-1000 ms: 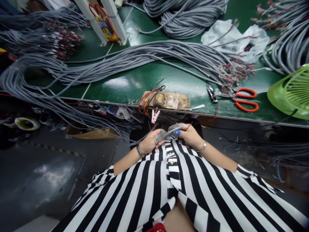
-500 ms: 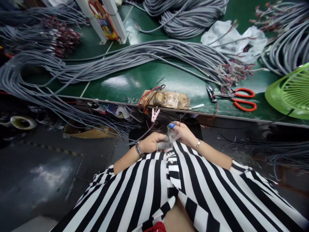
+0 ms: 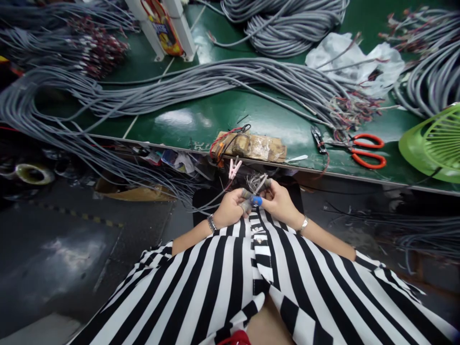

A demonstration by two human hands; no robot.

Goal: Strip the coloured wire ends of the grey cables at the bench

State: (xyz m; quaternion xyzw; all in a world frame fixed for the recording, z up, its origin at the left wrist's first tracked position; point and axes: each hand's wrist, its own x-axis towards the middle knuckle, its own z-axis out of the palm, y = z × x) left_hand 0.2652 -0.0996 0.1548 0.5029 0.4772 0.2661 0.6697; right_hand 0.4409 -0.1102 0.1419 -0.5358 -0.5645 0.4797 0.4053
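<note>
In front of my shirt, just below the bench edge, my left hand [image 3: 230, 209] and my right hand [image 3: 282, 205] meet with fingers pinched together. Between them is a grey cable end, its frayed strands [image 3: 255, 182] fanning out above the fingertips. The right thumb wears a blue wrap [image 3: 256, 201], and greyish coverings sit on several fingertips. A thin grey cable [image 3: 208, 209] runs in from the left toward my left hand. Just above the hands a pink clip [image 3: 235, 168] hangs at the bench edge, near a worn wooden block [image 3: 264, 147]. The fingers hide much of the held cable.
A long bundle of grey cables [image 3: 201, 84] crosses the green bench [image 3: 201, 125] and droops off its left side. Orange-handled scissors [image 3: 368, 151] and small cutters [image 3: 318, 140] lie at right, beside a green fan [image 3: 433, 143]. Coiled cable [image 3: 298, 31] and a plastic bag [image 3: 338, 52] lie farther back.
My hands have drawn together and the right thumb has come down beside the left fingertips. The frayed strands, blurred before, now show clearly above them. The whole view has shifted slightly.
</note>
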